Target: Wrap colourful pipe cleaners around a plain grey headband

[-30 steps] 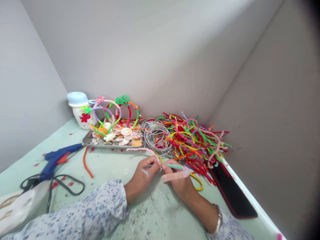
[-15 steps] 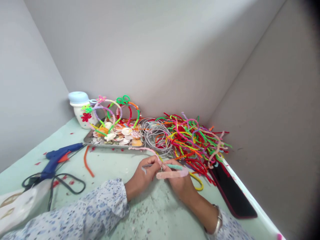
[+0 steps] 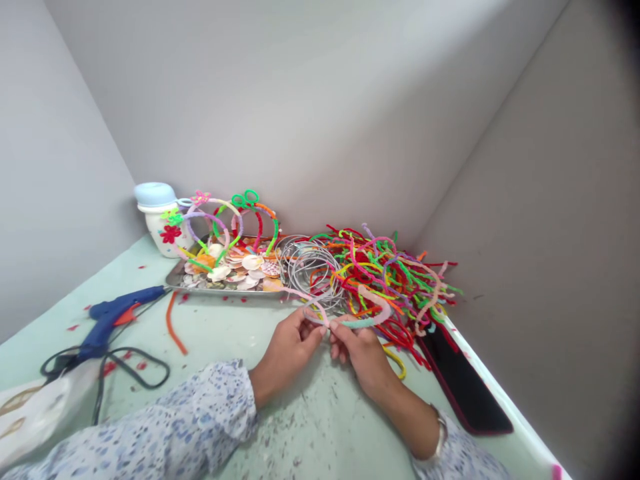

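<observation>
In both hands, above the table's middle, is a curved headband (image 3: pixel 384 309), wrapped in pale pink and mint-green fuzzy pipe cleaner at its right part. Its bare grey wire shows near my left fingers. My left hand (image 3: pixel 286 353) is closed in a pinch on that wire end. A loose pale pink pipe cleaner (image 3: pixel 300 294) runs from between my hands up and left toward the tray. My right hand (image 3: pixel 364 357) pinches the headband where the pink pipe cleaner meets the mint wrapping. The fingertips of both hands nearly meet there.
A metal tray (image 3: pixel 225 292) holds shells and several finished colourful headbands (image 3: pixel 234 227). Grey wire hoops (image 3: pixel 305 260) lie beside a pipe cleaner pile (image 3: pixel 395 283). A blue glue gun (image 3: pixel 103 327) with cord, a lidded white cup (image 3: pixel 159 217) and a black phone-like slab (image 3: pixel 470 383) surround the work.
The headband has turned in my hands: its wrapped end, earlier pointing left over my right hand, now curves up and away. The pink pipe cleaner's loose end has shifted right.
</observation>
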Available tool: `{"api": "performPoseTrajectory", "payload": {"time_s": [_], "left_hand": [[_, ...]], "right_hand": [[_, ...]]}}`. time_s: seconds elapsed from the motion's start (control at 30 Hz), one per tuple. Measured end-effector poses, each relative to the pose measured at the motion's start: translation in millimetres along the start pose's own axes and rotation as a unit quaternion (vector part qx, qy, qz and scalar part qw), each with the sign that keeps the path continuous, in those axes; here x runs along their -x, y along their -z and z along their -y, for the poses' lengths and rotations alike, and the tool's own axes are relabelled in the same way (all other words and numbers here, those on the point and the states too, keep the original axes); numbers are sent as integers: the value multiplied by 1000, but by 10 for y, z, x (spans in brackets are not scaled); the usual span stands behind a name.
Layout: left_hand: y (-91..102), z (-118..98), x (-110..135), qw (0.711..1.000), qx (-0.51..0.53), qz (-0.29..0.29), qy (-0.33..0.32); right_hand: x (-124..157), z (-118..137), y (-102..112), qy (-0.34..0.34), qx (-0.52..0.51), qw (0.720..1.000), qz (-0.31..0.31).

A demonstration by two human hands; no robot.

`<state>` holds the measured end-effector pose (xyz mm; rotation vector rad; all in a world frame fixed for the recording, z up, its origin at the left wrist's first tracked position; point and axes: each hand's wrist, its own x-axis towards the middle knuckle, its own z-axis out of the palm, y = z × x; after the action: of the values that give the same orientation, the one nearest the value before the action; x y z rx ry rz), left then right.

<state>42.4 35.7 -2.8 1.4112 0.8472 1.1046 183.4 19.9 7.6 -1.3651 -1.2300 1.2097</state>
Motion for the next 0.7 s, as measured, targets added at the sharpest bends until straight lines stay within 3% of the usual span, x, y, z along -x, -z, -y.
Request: {"api": "performPoseTrajectory", "payload": {"time_s": [0.13,0.37,0.7], "left_hand": [[40,38,26,998,-51,-38,2],[41,8,31,996,-81,-12,-27],[48,-12,40,989,-135,-32,-46]], "right_hand": [[9,20,5,-15,8,1000,5],[-21,-45,16,-10,-16,999,35],[-25,-87,17,-12,16,1000,17]]}}
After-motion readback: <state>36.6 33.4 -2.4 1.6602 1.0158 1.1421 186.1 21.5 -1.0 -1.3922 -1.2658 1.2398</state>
